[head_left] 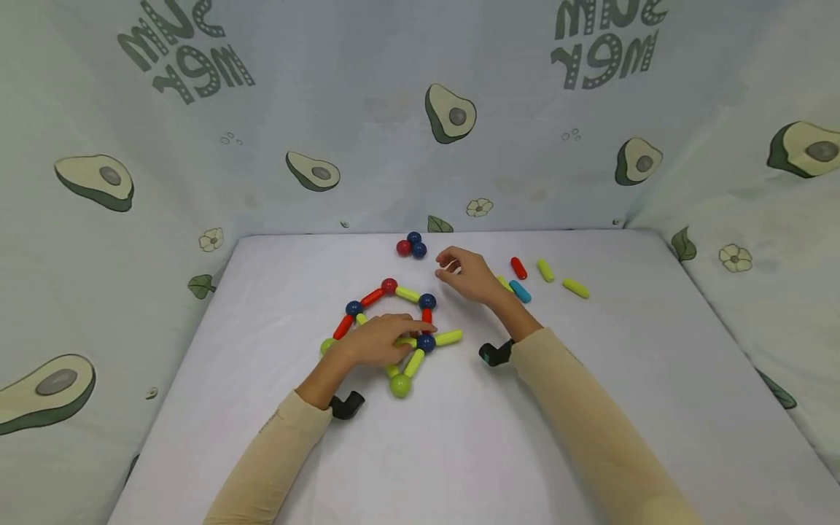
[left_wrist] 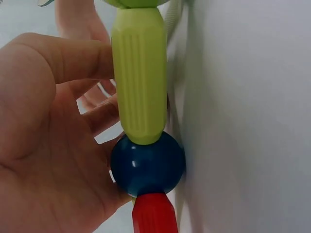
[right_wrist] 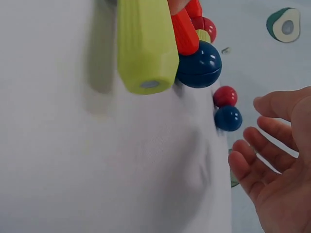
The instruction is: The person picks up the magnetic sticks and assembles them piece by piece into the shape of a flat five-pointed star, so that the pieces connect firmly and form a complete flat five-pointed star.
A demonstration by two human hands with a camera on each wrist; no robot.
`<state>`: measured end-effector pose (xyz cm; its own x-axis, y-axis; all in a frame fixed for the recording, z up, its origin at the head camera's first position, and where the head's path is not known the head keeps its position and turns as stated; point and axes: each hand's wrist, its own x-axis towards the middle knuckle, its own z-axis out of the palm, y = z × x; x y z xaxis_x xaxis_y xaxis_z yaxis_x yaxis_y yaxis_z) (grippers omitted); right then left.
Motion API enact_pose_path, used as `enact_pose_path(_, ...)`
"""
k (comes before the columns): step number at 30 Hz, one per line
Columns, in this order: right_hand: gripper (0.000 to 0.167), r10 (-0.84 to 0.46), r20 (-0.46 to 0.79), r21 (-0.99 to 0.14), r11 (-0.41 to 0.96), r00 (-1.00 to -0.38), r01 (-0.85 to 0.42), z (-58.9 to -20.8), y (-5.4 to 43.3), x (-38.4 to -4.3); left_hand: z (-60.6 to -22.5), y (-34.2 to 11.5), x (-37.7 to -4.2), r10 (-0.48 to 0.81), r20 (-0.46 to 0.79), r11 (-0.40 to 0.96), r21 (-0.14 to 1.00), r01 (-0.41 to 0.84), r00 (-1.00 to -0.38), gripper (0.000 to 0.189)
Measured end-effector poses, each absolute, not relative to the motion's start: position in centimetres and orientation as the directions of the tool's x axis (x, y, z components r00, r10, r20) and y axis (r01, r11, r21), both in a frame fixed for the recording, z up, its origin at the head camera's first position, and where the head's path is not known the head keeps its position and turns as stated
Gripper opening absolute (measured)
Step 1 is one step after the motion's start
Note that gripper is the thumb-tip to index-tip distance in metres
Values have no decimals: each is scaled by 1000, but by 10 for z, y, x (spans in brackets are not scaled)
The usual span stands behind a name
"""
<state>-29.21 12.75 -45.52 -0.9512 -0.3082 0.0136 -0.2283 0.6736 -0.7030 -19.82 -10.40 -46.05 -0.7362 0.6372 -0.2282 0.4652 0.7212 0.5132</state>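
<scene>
A frame of magnetic rods and balls lies on the table, partly hidden under my left hand (head_left: 379, 341). That hand's thumb and fingers hold a yellow-green magnetic rod (head_left: 405, 341) beside a dark blue ball (head_left: 426, 343). From this ball one yellow-green rod (head_left: 449, 337) sticks out to the right with a free end; another runs down to a green ball (head_left: 400, 386). Farther back, the frame has a red ball (head_left: 389, 286) and red rods (head_left: 372, 297). My right hand (head_left: 467, 273) hovers right of the frame, fingers loosely bent, nothing in it.
Beyond the frame sits a cluster of one red ball (head_left: 403, 248) and two blue balls (head_left: 418, 250). Loose rods lie right of my right hand: a red one (head_left: 518, 267), a light blue one (head_left: 520, 292) and several yellow-green ones (head_left: 575, 288). A patterned curtain (head_left: 380, 109) hangs behind the table.
</scene>
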Motion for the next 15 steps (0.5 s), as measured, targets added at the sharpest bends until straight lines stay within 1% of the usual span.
enact_pose_path(4,42,-338,10,-702,668,-941,-247,-453,113,-311,-462,-104,-200,659,-215,687,561,461,-721,52)
enact_pose_path(9,49,-334,7,-686,684,-943,-247,-454,103,-325,-466,-102,-200,658,-198,671,591,448,-727,48)
enact_pose_path(12,45,-309,14,-658,713,-951,-241,-458,102,-328,-468,-100,-200,652,-184,678,577,456,-736,40)
enact_pose_path(15,37,-251,48,-628,745,-967,-225,-461,110,-326,-469,-99,-200,645,-176,688,558,464,-744,34)
